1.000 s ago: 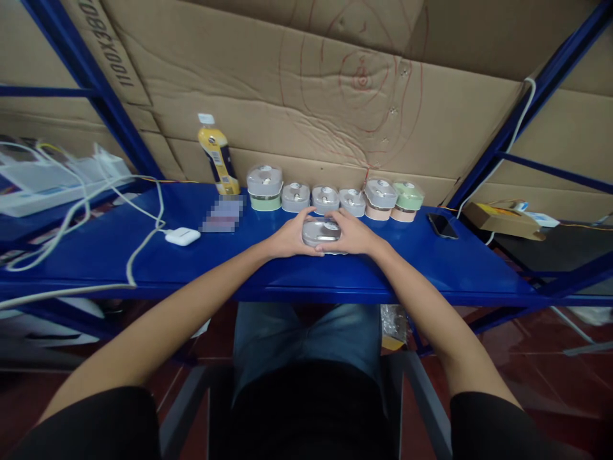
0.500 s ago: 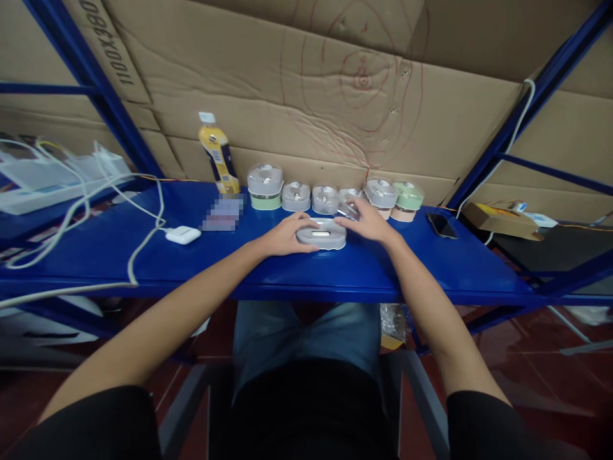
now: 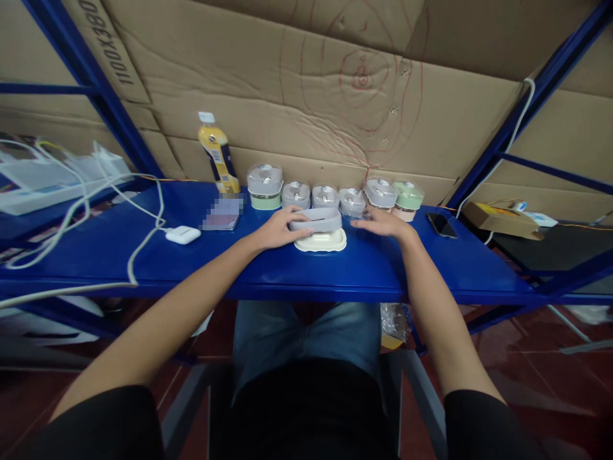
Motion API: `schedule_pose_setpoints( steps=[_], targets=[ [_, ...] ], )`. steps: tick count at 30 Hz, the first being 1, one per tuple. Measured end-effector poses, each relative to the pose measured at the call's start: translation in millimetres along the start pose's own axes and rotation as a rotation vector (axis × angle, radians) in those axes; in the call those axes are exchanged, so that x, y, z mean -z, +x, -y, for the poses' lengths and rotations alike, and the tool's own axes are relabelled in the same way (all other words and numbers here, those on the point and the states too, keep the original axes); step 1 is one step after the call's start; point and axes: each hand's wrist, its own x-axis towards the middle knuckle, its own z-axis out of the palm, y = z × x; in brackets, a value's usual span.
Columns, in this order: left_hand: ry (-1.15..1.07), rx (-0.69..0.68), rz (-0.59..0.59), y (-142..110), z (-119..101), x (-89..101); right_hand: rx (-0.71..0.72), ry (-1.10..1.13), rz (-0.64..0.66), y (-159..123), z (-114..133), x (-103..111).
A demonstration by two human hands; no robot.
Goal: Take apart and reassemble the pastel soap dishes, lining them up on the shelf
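My left hand [image 3: 282, 229] grips a grey oval ring-shaped frame [image 3: 326, 222] by its left end, thumb in front and fingers behind. The frame is raised and tilted above a cream scalloped base [image 3: 323, 243] that lies on the blue table. My right hand [image 3: 383, 223] is to the right of the frame, apart from it, with thumb and fingers spread. Its fingertips are close to a small clear-lidded grey container [image 3: 352, 202]; whether they touch anything clear there is hard to see.
Small grey lidded containers [image 3: 325, 197] line the back, between a grey-and-green stack [image 3: 266, 186] and a green-and-pink stack [image 3: 407, 199]. A yellow bottle [image 3: 218, 153], white case [image 3: 182, 235] with cable and a blurred-out item [image 3: 223, 214] are left. A phone [image 3: 441, 225] lies right.
The grey frame has come up off the cream base in my left hand, exposing the base. My right hand has moved right and slightly down, away from the frame.
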Motion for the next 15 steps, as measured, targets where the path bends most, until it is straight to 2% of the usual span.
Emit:
schedule_pose_setpoints(
  steps=[3,7,11,15],
  targets=[
    [0.061,0.063,-0.040,0.0,12.3,14.3,-0.134,-0.043,0.083,-3.8,6.6,5.4],
    [0.108,0.124,-0.020,-0.7,25.3,25.8,-0.119,-0.075,0.116,-4.8,12.2,6.1],
    [0.116,0.181,-0.010,-0.1,31.0,25.7,-0.145,-0.117,0.152,-2.4,12.2,2.7],
    [0.124,0.162,-0.023,0.0,33.5,26.0,-0.130,-0.115,0.151,-1.1,10.6,1.4]
  ],
)
